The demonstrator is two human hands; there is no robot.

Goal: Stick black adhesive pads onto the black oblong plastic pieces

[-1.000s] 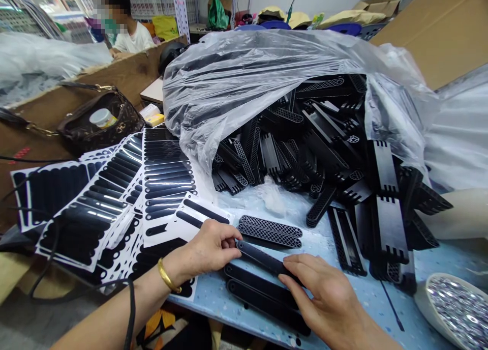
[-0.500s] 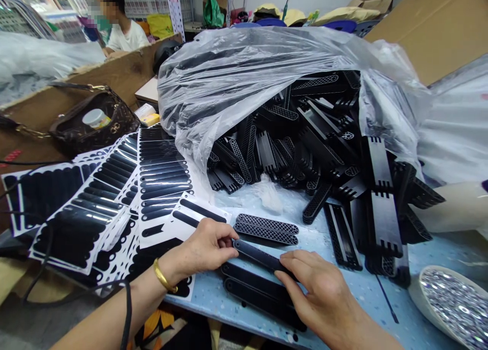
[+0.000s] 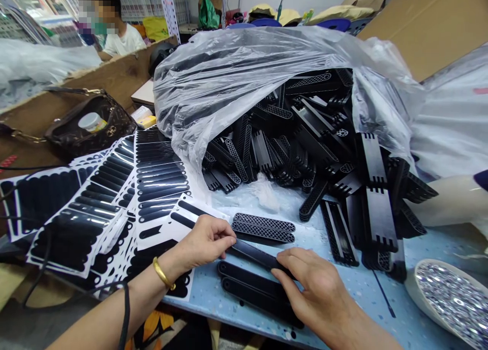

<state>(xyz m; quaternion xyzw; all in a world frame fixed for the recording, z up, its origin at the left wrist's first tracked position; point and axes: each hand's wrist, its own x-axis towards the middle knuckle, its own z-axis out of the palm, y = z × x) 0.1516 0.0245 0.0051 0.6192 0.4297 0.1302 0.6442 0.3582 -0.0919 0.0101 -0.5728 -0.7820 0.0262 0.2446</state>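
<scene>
A slim black strip (image 3: 253, 253) lies slantwise between my two hands. My left hand (image 3: 213, 240), with a gold bangle at the wrist, pinches its left end between thumb and fingertips. The fingers and thumb of my right hand (image 3: 310, 284) close round its right end. Just below it, two black rounded bars (image 3: 255, 294) lie side by side on the blue speckled table (image 3: 206, 294), partly under my right hand. Behind the strip rest two black bars with lattice faces (image 3: 263, 228). A white sheet with black stickers (image 3: 183, 217) is behind my left hand.
Sticker sheets (image 3: 76, 228) spread over the left. A clear plastic bag (image 3: 229, 60) full of black parts (image 3: 297, 141) fills the back. A bowl of shiny pieces (image 3: 453, 299) stands at right, a handbag (image 3: 91, 121) at back left. Beyond it, a person (image 3: 125, 39) is visible.
My left fingertips have closed nearer over the strip's left end, covering its tip. My right hand keeps its hold. The whole view has shifted slightly.
</scene>
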